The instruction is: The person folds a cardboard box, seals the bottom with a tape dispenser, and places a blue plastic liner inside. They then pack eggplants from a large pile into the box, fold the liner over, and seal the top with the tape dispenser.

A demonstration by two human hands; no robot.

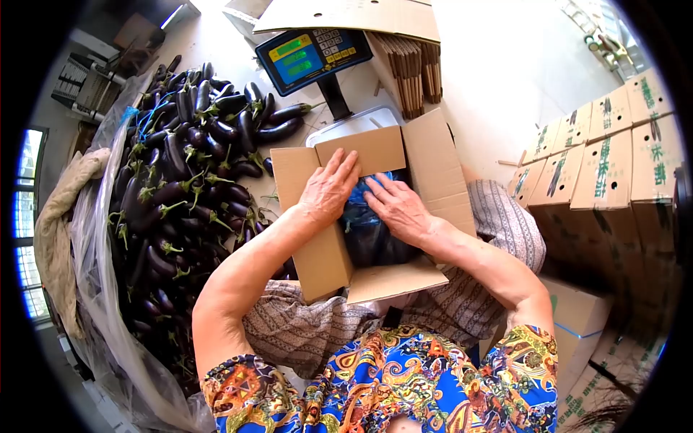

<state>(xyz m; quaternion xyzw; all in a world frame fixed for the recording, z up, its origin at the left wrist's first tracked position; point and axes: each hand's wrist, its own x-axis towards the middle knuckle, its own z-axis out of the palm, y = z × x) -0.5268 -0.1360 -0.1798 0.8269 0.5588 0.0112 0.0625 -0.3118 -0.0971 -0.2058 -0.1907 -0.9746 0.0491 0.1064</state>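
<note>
An open cardboard box (314, 252) stands before me with its flaps spread outward. Inside it, dark eggplants (375, 242) lie under a thin blue plastic bag (357, 198). My left hand (330, 186) rests at the far left corner of the box, its fingers stretched out over the far flap (379, 151). My right hand (397, 209) lies on the blue plastic, fingers extended toward the left hand. Behind the box is a scale with a silver platform (354, 124) and a lit display (297, 59).
A large heap of loose eggplants (180, 187) fills the left side, edged by clear plastic sheeting (97, 252). Flattened cardboard (404, 72) is stacked behind the scale. Printed closed boxes (599, 166) stand in rows on the right, with another carton (577, 317) nearer me.
</note>
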